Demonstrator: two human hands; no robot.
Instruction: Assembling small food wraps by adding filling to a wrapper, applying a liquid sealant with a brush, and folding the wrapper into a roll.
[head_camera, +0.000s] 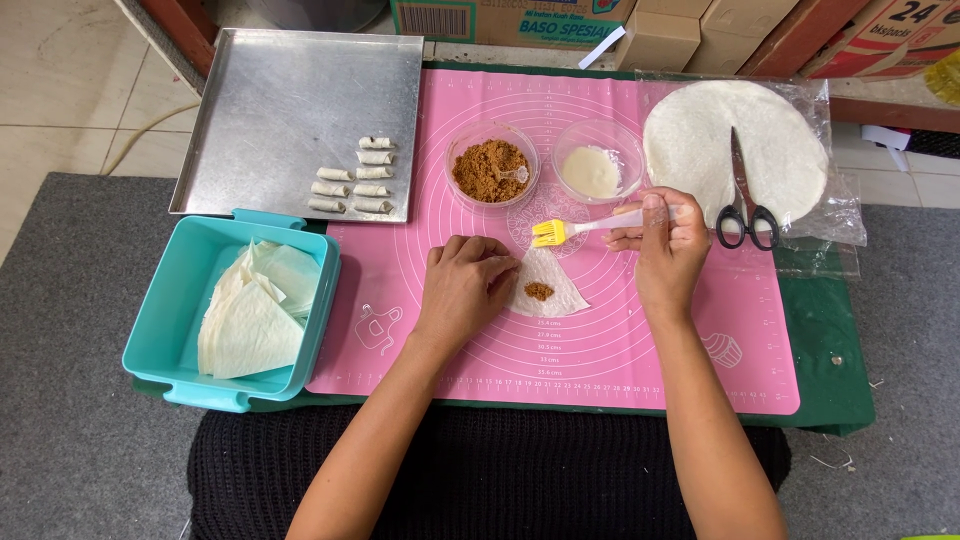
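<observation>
A wedge of thin white wrapper (553, 285) lies on the pink silicone mat (640, 350) with a small heap of brown filling (539, 291) on it. My left hand (466, 288) rests on the wrapper's left edge, fingers curled. My right hand (665, 243) grips a yellow-bristled pastry brush (570, 230), whose bristles hover just above the wrapper's top. Behind stand a clear bowl of brown filling (491, 168) and a clear bowl of white paste (592, 170).
A metal tray (280, 100) at back left holds several small rolled pieces (357, 176). A teal box (170, 320) at left holds cut wrappers. Round wrappers in plastic (700, 135) with black scissors (745, 215) lie at right. Cardboard boxes stand behind.
</observation>
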